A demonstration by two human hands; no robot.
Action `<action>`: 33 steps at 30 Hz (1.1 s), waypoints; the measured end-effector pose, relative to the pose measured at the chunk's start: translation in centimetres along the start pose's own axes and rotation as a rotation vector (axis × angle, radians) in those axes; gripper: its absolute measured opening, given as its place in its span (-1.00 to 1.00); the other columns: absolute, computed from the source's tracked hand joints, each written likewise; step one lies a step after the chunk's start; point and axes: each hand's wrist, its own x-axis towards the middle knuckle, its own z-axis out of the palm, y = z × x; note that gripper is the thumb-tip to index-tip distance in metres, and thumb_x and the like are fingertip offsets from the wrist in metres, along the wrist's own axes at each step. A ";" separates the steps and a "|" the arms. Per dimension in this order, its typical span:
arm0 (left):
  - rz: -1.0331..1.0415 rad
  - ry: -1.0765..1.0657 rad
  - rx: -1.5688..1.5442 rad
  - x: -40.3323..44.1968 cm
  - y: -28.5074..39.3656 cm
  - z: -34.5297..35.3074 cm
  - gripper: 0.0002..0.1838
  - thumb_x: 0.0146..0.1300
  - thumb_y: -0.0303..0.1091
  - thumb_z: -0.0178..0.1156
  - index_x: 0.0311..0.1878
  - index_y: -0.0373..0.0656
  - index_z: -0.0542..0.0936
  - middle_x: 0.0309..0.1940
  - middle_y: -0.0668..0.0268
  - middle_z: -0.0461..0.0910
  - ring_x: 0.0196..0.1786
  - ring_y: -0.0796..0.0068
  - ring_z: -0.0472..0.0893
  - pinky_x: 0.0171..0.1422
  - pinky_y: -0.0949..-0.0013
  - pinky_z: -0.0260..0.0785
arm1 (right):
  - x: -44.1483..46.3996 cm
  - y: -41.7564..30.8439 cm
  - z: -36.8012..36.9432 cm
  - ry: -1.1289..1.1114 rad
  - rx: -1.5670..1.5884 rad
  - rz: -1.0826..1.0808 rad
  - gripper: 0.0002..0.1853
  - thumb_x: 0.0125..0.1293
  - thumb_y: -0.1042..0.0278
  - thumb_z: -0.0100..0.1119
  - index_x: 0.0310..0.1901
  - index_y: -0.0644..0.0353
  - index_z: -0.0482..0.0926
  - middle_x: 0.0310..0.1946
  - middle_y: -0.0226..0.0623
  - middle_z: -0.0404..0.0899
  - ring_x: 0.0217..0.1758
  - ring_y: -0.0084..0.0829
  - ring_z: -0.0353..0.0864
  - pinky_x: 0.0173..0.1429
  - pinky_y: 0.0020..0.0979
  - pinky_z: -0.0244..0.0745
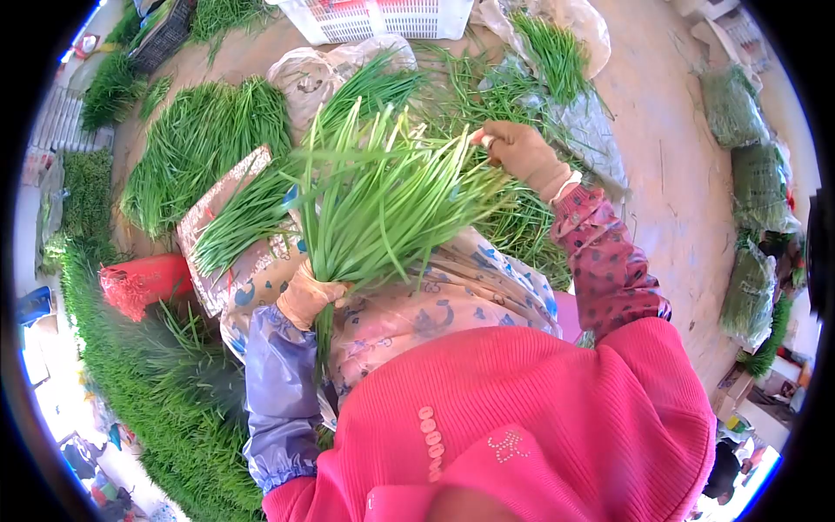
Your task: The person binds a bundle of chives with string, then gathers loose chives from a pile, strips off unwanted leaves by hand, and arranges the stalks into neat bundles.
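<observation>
My left hand [309,296], in a tan glove, is wrapped round a bunch of garlic chives [383,200] above my lap. Their pale stem ends fan out upward and away from me, and some leaves hang below the fist. My right hand [524,157], gloved in brown, is closed at the right edge of the bunch, beside the pale ends. A bit of red and white shows at its fingertips; what they pinch is too small to make out. More chives [243,217] lie on a board [198,222] left of my lap.
A large pile of chives [209,148] lies on the floor at the far left, and loose leaves [522,222] litter the right. A white crate [374,22] stands ahead. Beside the board is a red bundle of ties [143,283]. Bagged greens [752,187] line the right side.
</observation>
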 end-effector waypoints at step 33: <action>0.315 -0.064 1.015 -1.0 -1.6 -1.3 -0.41 0.22 -0.47 0.10 0.36 -0.16 0.29 0.14 0.16 0.52 0.07 0.20 0.57 0.16 0.38 0.39 | 1.7 4.3 -4.2 0.169 -0.815 0.002 -0.76 0.22 0.33 0.00 -0.12 0.15 0.58 -0.27 0.03 0.61 -0.13 0.06 0.58 -0.01 -0.12 0.49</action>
